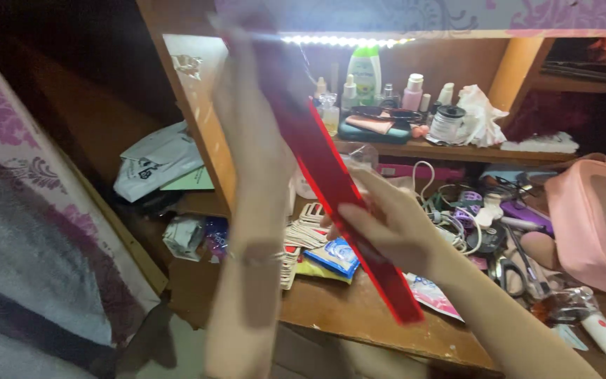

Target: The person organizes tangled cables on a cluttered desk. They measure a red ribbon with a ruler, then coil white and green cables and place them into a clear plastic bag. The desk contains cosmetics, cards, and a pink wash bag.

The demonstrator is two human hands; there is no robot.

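Two bare hands hold one long, flat, bright red strip point(338, 189) that looks like stiff plastic or card, raised slantwise in front of the wooden desk point(359, 316), its top end up by the lit shelf edge and its bottom end low over the desk's front rim. Up high, the left hand point(247, 91) is blurred; its grip appears to be closed around the strip's upper part, though the fingers cannot be made out one by one. Lower down, the right hand point(387, 224) has its grip pinched shut on the strip's middle, fingers folded over the near face and thumb pressing from behind. Just beneath that hand, on the desk, lie a blue and white foil sachet point(334, 256), a fanned stack of small white cards point(303, 231) and a pink printed packet point(433, 295) that the strip's bottom end partly covers. To the right sits a tangle of white cord point(450, 224), a pair of scissors point(513, 274) and a soft pink zip pouch point(594, 224). On the shelf behind, under a row of small white lights point(345, 41), stands a white bottle with a green cap point(365, 74) among smaller bottles and jars. Left of the desk, a crumpled white plastic bag point(156, 161) rests in a dark recess.
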